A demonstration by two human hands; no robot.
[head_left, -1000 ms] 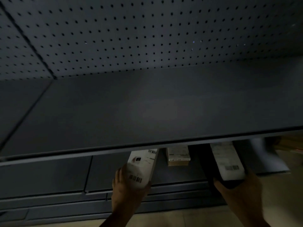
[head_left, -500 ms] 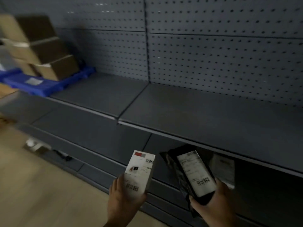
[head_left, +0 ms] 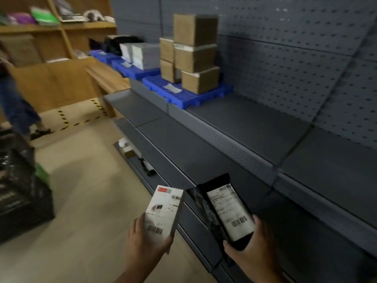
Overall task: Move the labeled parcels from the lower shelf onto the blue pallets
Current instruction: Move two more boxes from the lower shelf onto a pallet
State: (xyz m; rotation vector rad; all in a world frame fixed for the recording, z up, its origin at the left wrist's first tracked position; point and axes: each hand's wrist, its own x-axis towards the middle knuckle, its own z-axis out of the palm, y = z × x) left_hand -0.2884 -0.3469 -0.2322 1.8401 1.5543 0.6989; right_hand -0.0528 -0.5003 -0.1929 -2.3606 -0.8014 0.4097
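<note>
So, rack (head_left: 255, 127): grey shelving runs along the right; its front edges jut toward the walking line, so a swung parcel could catch one
Crate (head_left: 22, 190): dark, on the floor to the left; probably a trip risk if the walk drifts that way
Person (head_left: 16, 103): someone stands at far left near the striped floor tape, well apart for now; crossing paths would force a swerve with both hands full
Pallets (head_left: 183, 97): blue, in a row on the upper shelf far ahead; the nearest has only a bare strip at front and left, so a careless drop may hang over the rim
Brown boxes (head_left: 195, 58): stacked unevenly on that pallet, top one offset; a nudge while setting parcels beside them could bring the pile down
Bag (head_left: 228, 213): black, white label up, held out in front of the lower shelf; it looks limp and may fold or slide out
Box (head_left: 164, 213): white, barcoded, upright just left of the bag; gripped low, so it could tip forward
Right hand (head_left: 251, 252): fingers curled under the bag's lower end, thumb on its edge
Left hand (head_left: 142, 240): wrapped round the box's bottom end
Leftovers (head_left: 127, 148): small parcels lie on the lower shelf ahead; easy to miss
</note>
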